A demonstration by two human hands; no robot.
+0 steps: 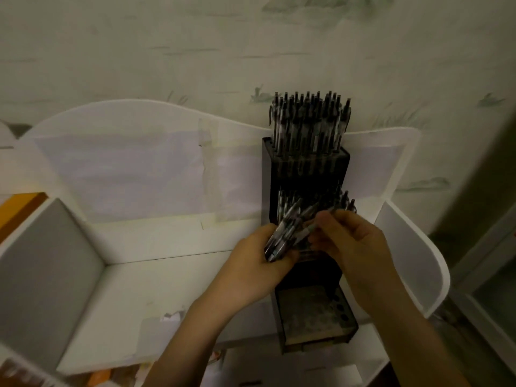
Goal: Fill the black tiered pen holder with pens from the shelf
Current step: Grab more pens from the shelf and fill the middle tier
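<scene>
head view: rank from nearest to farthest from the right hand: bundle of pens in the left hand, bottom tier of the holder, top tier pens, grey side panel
From the right hand:
1. Bundle of pens, touching, just left of it.
2. Bottom tier, just below it.
3. Top tier pens, above, at the wall.
4. Grey side panel, far left.

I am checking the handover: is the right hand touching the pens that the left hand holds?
Touching. The head view shows the right hand's fingertips pinching one pen in the bundle of pens gripped by the left hand.

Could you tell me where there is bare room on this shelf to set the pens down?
The white shelf floor is bare between the grey divider and the black holder. It is crowded around the holder, where both hands work.
</scene>
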